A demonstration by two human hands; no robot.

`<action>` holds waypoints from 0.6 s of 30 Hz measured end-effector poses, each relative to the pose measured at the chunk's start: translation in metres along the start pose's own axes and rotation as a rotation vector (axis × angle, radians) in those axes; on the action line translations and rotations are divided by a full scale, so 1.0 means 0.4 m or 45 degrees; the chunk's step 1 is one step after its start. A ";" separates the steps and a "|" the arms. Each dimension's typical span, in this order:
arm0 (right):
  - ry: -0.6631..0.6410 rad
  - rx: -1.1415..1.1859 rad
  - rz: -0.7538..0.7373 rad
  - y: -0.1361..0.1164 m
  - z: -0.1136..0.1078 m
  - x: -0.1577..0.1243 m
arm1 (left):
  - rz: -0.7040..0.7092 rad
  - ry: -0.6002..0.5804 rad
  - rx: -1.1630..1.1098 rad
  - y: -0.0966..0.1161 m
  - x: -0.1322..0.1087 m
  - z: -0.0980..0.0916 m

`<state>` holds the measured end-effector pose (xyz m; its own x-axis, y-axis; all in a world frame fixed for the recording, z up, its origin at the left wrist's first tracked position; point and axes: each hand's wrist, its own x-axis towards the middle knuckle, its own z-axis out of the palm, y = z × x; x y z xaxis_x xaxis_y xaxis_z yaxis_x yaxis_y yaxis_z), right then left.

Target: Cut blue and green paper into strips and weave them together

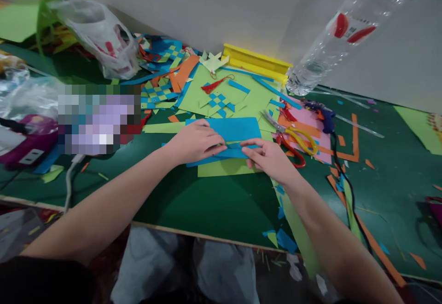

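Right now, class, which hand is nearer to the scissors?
Right. The right hand is just left of the scissors; the left hand is farther left, at the blue paper.

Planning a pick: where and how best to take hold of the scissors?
Probably by the yellow handle, coming from the right. The scissors lie with their blades pointing away to the far left and the handle loops toward the right; the right hand is close on their left.

Left hand (197,141), right hand (268,157) on blue paper (240,129)
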<state>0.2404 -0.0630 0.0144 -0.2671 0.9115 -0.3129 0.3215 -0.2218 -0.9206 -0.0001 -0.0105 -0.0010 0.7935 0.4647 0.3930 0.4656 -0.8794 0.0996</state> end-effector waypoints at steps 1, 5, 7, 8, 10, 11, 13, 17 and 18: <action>0.048 0.003 -0.009 0.001 -0.001 0.002 | 0.017 -0.026 -0.010 -0.004 -0.003 0.005; 0.201 0.044 -0.094 0.004 -0.018 0.010 | 0.031 -0.107 -0.020 -0.014 -0.011 0.014; 0.292 -0.001 -0.143 0.005 -0.036 0.013 | 0.010 -0.124 -0.016 -0.018 -0.013 0.012; 0.354 -0.059 -0.177 0.005 -0.049 0.013 | -0.005 -0.131 -0.015 -0.019 -0.013 0.010; 0.526 -0.276 -0.273 0.005 -0.078 0.009 | -0.022 -0.150 -0.010 -0.023 -0.013 0.006; 0.607 -0.430 -0.304 0.005 -0.095 0.006 | -0.035 -0.147 0.001 -0.024 -0.012 0.004; 0.882 -0.881 -0.327 0.004 -0.130 -0.002 | -0.078 -0.107 0.039 -0.025 -0.012 0.002; 1.017 -1.463 -0.127 0.008 -0.190 -0.014 | -0.113 -0.010 0.063 -0.019 -0.009 0.001; 0.963 -1.521 -0.048 0.010 -0.200 -0.014 | -0.094 -0.004 0.053 -0.017 -0.008 0.001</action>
<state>0.3156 -0.0414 0.0313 0.1289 0.9578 0.2570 0.9914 -0.1183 -0.0565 -0.0058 -0.0059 -0.0034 0.7574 0.5288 0.3830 0.5390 -0.8375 0.0903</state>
